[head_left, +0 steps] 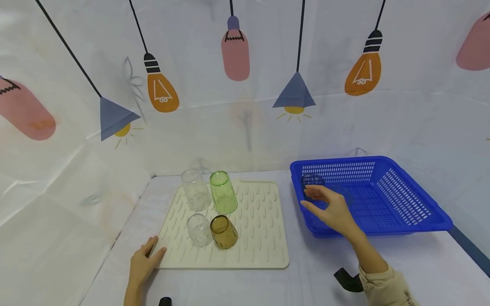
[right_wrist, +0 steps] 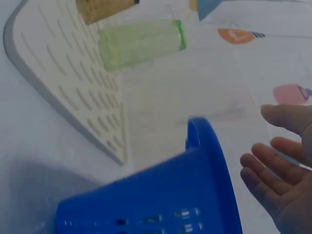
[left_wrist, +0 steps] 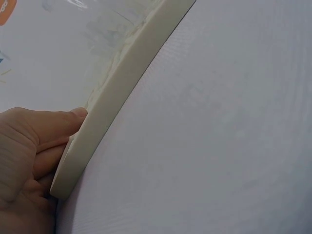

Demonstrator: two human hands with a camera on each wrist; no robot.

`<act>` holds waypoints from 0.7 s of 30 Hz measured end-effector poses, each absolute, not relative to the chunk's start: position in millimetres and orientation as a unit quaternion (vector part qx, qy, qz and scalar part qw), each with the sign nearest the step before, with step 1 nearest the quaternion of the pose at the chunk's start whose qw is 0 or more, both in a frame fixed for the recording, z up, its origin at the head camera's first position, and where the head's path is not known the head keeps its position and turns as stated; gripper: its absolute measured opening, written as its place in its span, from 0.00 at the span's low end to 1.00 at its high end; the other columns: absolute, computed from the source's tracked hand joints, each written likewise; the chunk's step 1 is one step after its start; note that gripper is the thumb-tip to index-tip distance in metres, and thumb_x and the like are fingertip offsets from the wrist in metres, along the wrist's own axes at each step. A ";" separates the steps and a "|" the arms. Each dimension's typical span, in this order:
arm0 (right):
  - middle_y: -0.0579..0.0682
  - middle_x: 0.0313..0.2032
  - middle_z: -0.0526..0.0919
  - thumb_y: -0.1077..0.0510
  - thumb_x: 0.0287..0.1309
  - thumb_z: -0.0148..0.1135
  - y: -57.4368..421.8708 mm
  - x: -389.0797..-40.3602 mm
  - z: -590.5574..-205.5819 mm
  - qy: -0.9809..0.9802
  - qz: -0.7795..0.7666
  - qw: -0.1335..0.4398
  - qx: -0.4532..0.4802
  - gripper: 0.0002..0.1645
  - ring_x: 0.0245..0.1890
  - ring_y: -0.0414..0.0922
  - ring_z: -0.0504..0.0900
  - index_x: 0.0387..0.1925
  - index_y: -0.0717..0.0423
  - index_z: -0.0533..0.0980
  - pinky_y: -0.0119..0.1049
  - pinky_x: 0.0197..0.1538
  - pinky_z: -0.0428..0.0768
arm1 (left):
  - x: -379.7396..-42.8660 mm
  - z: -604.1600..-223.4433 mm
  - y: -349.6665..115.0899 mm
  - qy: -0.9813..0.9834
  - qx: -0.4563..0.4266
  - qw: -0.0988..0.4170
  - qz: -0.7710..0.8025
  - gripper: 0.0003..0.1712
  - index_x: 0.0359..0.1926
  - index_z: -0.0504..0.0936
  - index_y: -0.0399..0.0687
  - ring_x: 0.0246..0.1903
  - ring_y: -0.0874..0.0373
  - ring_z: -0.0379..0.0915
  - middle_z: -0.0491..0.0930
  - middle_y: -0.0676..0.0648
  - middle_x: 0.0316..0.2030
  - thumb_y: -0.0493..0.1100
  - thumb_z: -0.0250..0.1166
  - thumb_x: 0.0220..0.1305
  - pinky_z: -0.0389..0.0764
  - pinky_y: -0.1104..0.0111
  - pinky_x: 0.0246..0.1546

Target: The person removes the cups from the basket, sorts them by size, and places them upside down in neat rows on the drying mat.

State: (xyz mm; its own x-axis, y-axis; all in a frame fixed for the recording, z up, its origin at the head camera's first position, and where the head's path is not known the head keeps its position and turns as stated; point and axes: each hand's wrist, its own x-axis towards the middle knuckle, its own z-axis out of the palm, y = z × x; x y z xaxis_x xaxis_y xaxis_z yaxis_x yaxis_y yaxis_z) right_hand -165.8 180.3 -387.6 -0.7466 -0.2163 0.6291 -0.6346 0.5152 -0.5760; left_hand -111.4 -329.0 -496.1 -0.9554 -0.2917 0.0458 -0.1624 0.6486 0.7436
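Note:
My left hand point(head_left: 142, 262) holds the front-left corner of a cream drying mat point(head_left: 264, 229), its thumb against the edge in the left wrist view. On the mat stand a tall clear glass point(head_left: 196, 191), a green glass point(head_left: 223, 193), a short clear glass point(head_left: 200, 230) and an amber glass point(head_left: 224, 233). Over the left side of a blue plastic basket point(head_left: 398, 195) hovers my right hand point(head_left: 334, 209), thumb and fingers spread apart and holding nothing. Inside the basket, close behind that hand, lies a see-through glass point(head_left: 312, 180); another clear shape beside it is partly hidden.
A white cloth covers the table point(head_left: 306, 272). Behind it hangs a white sheet point(head_left: 260, 136) printed with lamps and bulbs. A black curved object point(head_left: 348, 280) lies by the right forearm, and a small black one point(head_left: 165, 301) shows at the front edge.

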 end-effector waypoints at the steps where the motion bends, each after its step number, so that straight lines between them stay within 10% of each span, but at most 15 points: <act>1: 0.60 0.40 0.83 0.70 0.45 0.70 187.3 -167.3 -387.7 -0.837 0.420 0.251 0.245 0.25 0.39 0.53 0.82 0.48 0.67 0.76 0.27 0.44 0.81 | -111.3 -496.2 -329.1 -0.904 0.124 0.083 -0.401 0.36 0.62 0.65 0.26 0.64 0.35 0.55 0.61 0.30 0.61 0.44 0.66 0.58 0.52 0.48 0.67; 10: 0.66 0.46 0.80 0.60 0.55 0.67 240.9 -177.8 -388.6 -0.874 0.428 0.179 0.147 0.27 0.45 0.52 0.81 0.54 0.68 0.72 0.13 0.45 0.73 | -110.6 -497.3 -329.1 -0.904 0.119 0.092 -0.400 0.36 0.61 0.66 0.25 0.64 0.34 0.56 0.62 0.30 0.61 0.43 0.66 0.57 0.53 0.48 0.67; 17: 0.71 0.53 0.75 0.53 0.56 0.66 266.4 -186.8 -389.0 -0.908 0.375 0.147 0.111 0.34 0.53 0.68 0.73 0.58 0.70 0.68 0.58 0.52 0.73 | -109.7 -496.4 -328.0 -0.905 0.117 0.094 -0.399 0.36 0.61 0.66 0.26 0.63 0.36 0.56 0.63 0.30 0.60 0.44 0.67 0.57 0.54 0.48 0.66; 21: 0.74 0.57 0.68 0.50 0.54 0.67 275.3 -192.7 -388.5 -0.928 0.338 0.122 0.099 0.42 0.58 0.70 0.65 0.61 0.74 0.63 0.66 0.55 0.67 | -109.4 -496.3 -328.2 -0.906 0.111 0.097 -0.397 0.36 0.60 0.66 0.25 0.63 0.34 0.56 0.63 0.29 0.60 0.44 0.67 0.58 0.54 0.47 0.66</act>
